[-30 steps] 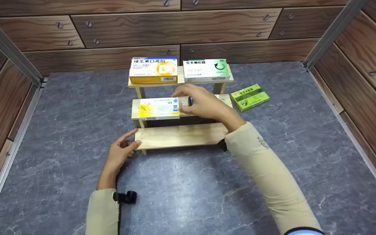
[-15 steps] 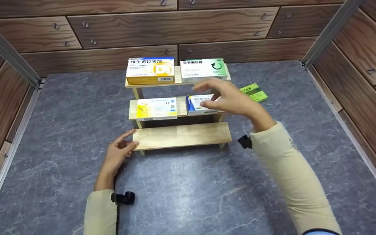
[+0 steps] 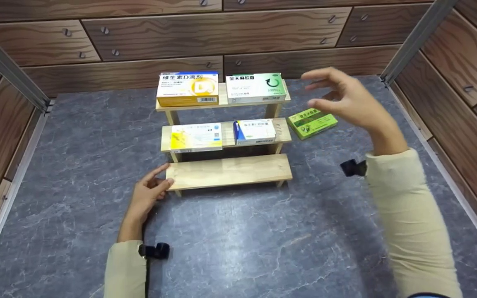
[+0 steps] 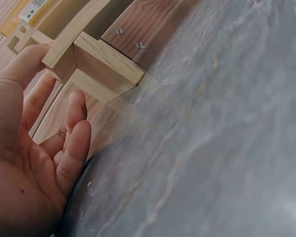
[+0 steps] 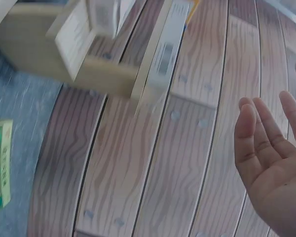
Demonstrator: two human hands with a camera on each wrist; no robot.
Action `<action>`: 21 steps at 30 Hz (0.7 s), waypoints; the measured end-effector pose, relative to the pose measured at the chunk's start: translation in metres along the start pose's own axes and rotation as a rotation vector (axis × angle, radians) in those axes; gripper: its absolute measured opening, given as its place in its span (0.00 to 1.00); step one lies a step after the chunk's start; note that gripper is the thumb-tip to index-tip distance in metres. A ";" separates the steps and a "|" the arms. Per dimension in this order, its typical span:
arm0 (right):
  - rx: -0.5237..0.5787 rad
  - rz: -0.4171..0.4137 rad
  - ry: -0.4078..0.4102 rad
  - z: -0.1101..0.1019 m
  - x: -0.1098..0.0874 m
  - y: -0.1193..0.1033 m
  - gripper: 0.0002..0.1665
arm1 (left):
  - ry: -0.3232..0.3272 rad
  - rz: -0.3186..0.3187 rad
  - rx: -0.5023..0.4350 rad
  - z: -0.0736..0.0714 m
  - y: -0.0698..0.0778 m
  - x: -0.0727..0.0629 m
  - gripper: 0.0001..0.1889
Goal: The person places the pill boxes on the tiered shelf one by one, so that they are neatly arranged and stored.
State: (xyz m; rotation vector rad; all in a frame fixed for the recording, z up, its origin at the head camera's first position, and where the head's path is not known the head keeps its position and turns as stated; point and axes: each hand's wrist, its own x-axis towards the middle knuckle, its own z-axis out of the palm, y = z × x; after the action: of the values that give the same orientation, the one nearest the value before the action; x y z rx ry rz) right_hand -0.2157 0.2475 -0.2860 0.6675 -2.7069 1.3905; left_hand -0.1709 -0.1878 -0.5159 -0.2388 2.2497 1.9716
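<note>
My left hand [image 3: 148, 194] holds the left end of the lowest step of a three-tier wooden display rack [image 3: 228, 171], thumb at the near corner and index finger at the far one. In the left wrist view its other fingers [image 4: 74, 148] curl loosely below the step. To the right of the rack my right hand [image 3: 346, 97] hovers with spread, slightly bent fingers and holds nothing. Below it a green medicine box [image 3: 312, 123] lies on the floor. On the middle step sit a yellow-and-white medicine box [image 3: 196, 136] and a blue-and-white one [image 3: 255, 131], a gap between them.
The top step carries an orange-and-white vitamin D box [image 3: 187, 89] and a green-and-white box [image 3: 256, 87]. Wood-patterned walls [image 3: 160, 37] enclose the back and sides of the grey marbled floor [image 3: 230, 240].
My right hand has let go of the blue-and-white medicine box on the middle step and moved up and to the right. The left hand has kept its hold on the rack.
</note>
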 end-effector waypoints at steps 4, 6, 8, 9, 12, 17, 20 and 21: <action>0.057 0.008 0.070 -0.015 -0.003 0.015 0.31 | 0.002 -0.002 0.006 0.000 0.000 0.000 0.27; 0.074 0.016 0.091 -0.022 -0.005 0.025 0.31 | 0.004 -0.005 0.014 0.000 0.000 0.000 0.27; 0.076 0.035 0.101 -0.026 -0.006 0.037 0.31 | 0.007 -0.005 0.019 -0.001 0.000 0.000 0.27; 0.075 0.047 0.103 -0.028 -0.006 0.044 0.32 | 0.009 -0.005 0.018 -0.001 0.000 0.000 0.27; 0.064 0.091 0.114 -0.031 -0.007 0.063 0.32 | 0.013 -0.004 0.021 -0.001 0.000 0.000 0.27; 0.034 0.149 0.170 -0.033 -0.008 0.091 0.31 | 0.006 -0.001 0.007 -0.001 0.000 0.000 0.27; 0.014 0.198 0.174 -0.032 -0.011 0.104 0.30 | 0.000 0.004 -0.012 0.000 0.000 -0.001 0.26; 0.004 0.214 0.172 -0.032 -0.011 0.108 0.30 | 0.000 0.007 -0.016 0.000 0.000 -0.001 0.26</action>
State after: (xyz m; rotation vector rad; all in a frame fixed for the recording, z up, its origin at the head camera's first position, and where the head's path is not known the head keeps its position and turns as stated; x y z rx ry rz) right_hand -0.2524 0.3320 -0.3523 0.2492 -2.7013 1.4212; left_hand -0.1702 -0.1875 -0.5157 -0.2329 2.2388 1.9936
